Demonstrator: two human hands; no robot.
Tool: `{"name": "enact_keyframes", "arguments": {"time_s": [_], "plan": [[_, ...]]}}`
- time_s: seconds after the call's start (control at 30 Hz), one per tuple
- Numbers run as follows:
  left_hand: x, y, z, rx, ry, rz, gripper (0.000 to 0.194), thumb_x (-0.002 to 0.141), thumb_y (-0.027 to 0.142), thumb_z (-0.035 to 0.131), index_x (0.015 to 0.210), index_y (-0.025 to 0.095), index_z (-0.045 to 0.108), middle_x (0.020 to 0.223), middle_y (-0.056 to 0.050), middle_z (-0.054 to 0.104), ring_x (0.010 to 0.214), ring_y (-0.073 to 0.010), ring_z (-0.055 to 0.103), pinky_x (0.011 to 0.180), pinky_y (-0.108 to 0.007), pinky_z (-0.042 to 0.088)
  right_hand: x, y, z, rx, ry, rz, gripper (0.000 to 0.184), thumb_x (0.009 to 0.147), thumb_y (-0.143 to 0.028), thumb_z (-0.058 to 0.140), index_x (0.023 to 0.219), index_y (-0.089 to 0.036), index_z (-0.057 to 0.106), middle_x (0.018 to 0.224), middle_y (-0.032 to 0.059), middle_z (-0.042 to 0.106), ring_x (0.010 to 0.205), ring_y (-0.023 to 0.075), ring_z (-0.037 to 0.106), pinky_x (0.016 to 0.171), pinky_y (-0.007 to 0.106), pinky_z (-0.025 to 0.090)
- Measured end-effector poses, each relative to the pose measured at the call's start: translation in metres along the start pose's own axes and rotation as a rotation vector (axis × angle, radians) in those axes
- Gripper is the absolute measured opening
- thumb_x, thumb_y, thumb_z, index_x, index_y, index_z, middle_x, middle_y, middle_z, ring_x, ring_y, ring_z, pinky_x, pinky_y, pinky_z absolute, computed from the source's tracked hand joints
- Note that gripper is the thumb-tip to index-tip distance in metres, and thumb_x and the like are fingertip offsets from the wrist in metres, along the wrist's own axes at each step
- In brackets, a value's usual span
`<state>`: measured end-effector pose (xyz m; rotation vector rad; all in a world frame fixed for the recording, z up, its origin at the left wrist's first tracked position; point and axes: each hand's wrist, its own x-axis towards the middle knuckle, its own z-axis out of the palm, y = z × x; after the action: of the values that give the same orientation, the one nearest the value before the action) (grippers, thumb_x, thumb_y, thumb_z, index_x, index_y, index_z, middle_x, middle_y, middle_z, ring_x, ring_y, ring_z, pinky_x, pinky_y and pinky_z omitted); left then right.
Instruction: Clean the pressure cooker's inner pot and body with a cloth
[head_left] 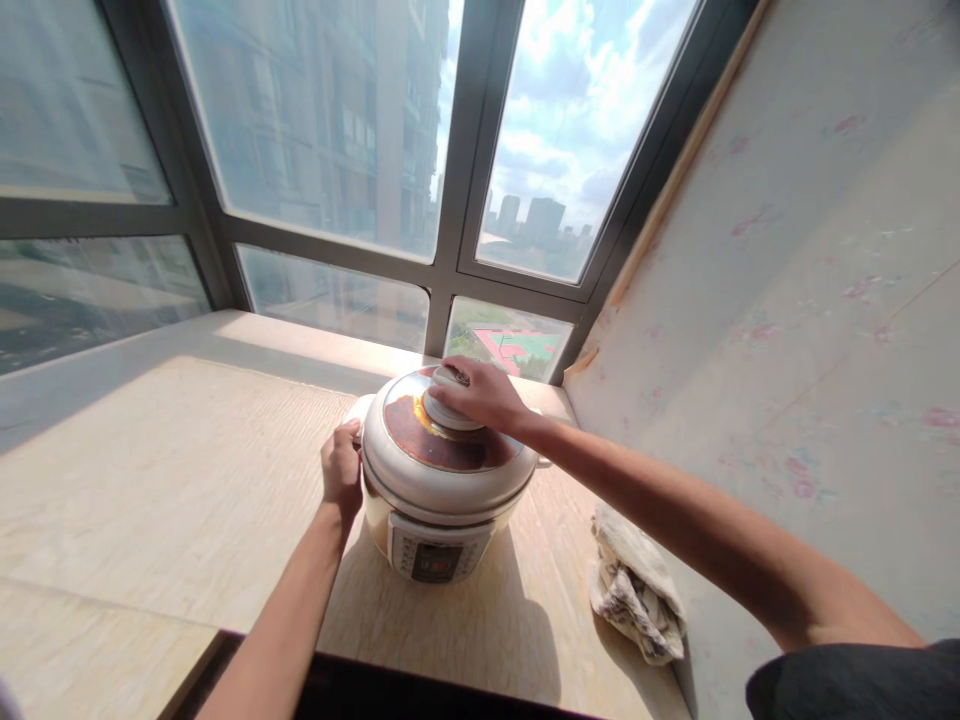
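An electric pressure cooker (pixel 450 500) with a pale body and a front control panel (pixel 437 560) stands upright on the window ledge. Its round lid (pixel 457 447) is on, with a dark reddish-brown, shiny top and a white knob in the middle. My right hand (pixel 480 393) is closed over the lid knob (pixel 450 415) from above. At the cooker's left side, my left hand (pixel 343 465) has its fingers wrapped round the white side handle (pixel 358 408); the fingertips are partly hidden.
A crumpled patterned cloth (pixel 637 585) lies right of the cooker by the floral-papered wall (pixel 795 400). Grey-framed windows (pixel 457 180) rise close behind. The stone-look ledge (pixel 187 480) stretches left, with a dark gap (pixel 375 690) along its front edge.
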<state>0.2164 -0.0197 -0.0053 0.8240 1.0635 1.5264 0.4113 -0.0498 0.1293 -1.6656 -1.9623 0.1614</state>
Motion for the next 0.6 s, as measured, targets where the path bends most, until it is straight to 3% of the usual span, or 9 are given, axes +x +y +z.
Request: {"name": "enact_keyframes", "arguments": {"time_s": [0.27,0.6], "plan": [[0.000,-0.001,-0.001,-0.036,-0.067,0.061,0.040,0.070,0.056,0.065,0.064,0.024,0.042,0.055,0.005,0.041,0.053,-0.0123,0.038,0.050,-0.027,0.033,-0.002,-0.015,0.003,-0.134,0.029,0.096,0.027,0.092,-0.044,0.068,0.110,-0.025,0.072,0.111,0.0085,0.077,0.101,0.0294,0.069,0.081,0.035,0.047],[0.011,-0.013,-0.012,-0.002,-0.117,0.152,0.061,0.067,0.080,0.066,0.063,0.022,0.049,0.059,0.003,0.045,0.059,-0.0142,0.043,0.055,-0.027,0.040,0.003,0.002,-0.008,-0.063,0.085,-0.009,0.021,0.087,-0.035,0.069,0.102,-0.022,0.075,0.099,0.0041,0.077,0.090,0.0225,0.068,0.080,0.031,0.048]]}}
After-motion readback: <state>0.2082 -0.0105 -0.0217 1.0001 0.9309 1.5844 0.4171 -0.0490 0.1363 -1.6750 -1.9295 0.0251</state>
